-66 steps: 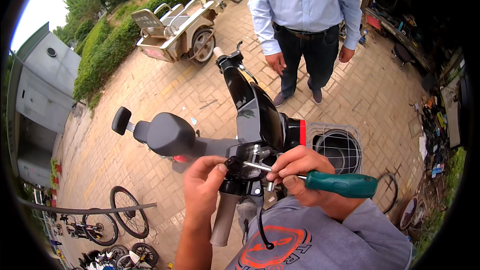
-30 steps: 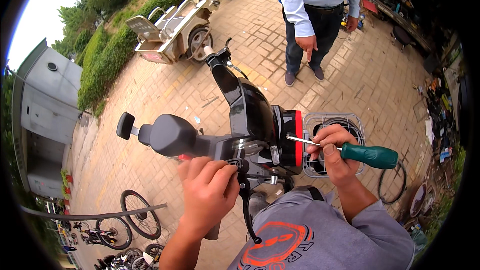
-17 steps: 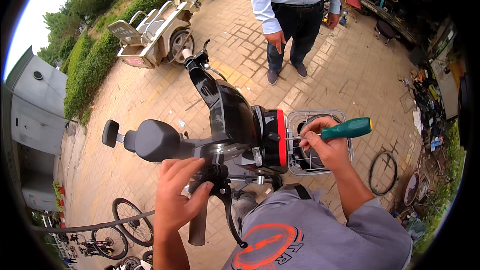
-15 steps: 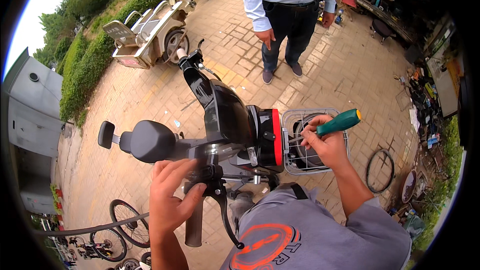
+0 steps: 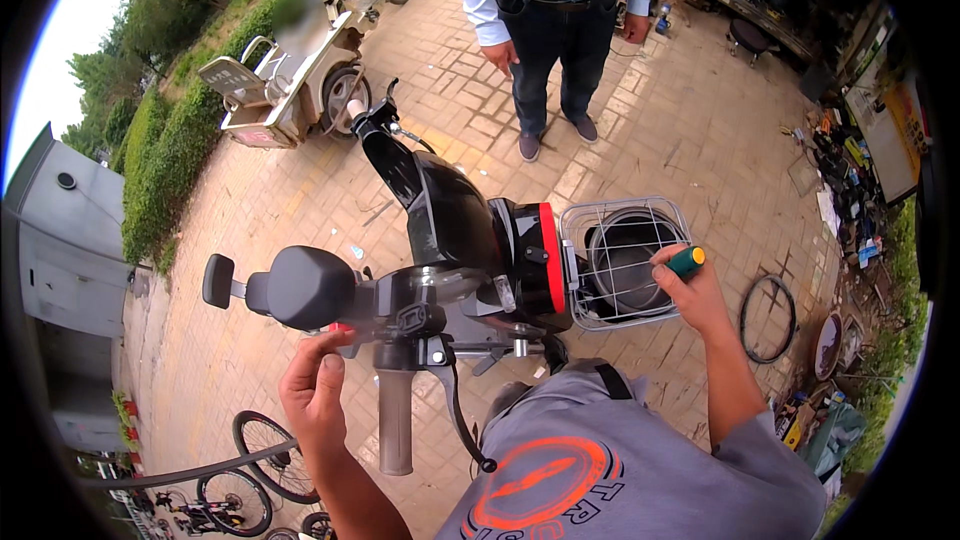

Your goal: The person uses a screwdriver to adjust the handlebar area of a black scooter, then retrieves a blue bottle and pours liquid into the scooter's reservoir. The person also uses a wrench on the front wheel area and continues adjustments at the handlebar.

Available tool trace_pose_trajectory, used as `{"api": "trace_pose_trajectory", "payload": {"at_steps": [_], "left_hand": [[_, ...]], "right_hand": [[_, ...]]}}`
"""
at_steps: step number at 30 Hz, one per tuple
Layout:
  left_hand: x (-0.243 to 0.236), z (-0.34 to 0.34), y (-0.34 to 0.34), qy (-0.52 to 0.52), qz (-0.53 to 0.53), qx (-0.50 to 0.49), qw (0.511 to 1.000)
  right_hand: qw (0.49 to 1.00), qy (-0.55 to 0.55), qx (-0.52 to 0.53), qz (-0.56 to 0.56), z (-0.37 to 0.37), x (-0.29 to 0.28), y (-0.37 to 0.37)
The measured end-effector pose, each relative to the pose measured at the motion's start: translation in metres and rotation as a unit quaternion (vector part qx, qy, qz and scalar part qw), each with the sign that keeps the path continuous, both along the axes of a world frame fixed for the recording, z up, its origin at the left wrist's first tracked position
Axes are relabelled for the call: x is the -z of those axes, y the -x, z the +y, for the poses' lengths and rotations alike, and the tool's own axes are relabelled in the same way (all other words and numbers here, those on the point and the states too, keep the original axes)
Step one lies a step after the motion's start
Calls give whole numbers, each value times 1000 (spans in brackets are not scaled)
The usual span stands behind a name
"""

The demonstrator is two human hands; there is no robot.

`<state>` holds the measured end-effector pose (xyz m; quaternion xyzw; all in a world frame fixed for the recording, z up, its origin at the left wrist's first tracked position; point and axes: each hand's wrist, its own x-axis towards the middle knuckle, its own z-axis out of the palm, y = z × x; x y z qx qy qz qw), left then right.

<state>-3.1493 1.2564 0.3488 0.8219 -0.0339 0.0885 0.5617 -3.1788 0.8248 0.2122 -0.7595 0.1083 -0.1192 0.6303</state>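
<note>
My right hand (image 5: 690, 290) is closed around a screwdriver (image 5: 686, 261) with a green handle and yellow end, beside the wire basket (image 5: 578, 315) on the scooter's front. Its shaft is hidden. A black electric scooter (image 5: 455, 220) with a red trim strip stands before me. My left hand (image 5: 318, 375) is just left of the near handlebar grip (image 5: 396, 420), apart from it, fingers curled and thumb close to them. A small red patch (image 5: 342, 327) shows at its fingertips; whether I hold it cannot be made out. The brake lever (image 5: 460, 415) curves beside the grip.
A person (image 5: 560, 40) in a light blue shirt stands beyond the scooter. A cargo tricycle (image 5: 290, 90) is parked at the far left. On the brick paving lie a tyre (image 5: 768, 318) and, along the right side, scattered tools and parts (image 5: 845, 200). Bicycles (image 5: 235, 500) stand lower left.
My left hand has left the handlebar controls and moved left, its fingers now curled. My right hand has shifted right and slightly down; the screwdriver's handle end now faces me more.
</note>
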Motion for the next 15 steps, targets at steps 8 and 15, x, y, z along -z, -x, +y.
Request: {"api": "trace_pose_trajectory", "payload": {"at_steps": [8, 15], "left_hand": [[20, 14, 16, 59, 35, 19, 997], [175, 74, 43, 166, 129, -135, 968]], "right_hand": [[982, 124, 73, 124, 7, 20, 78], [930, 249, 119, 241, -44, 32, 161]]}}
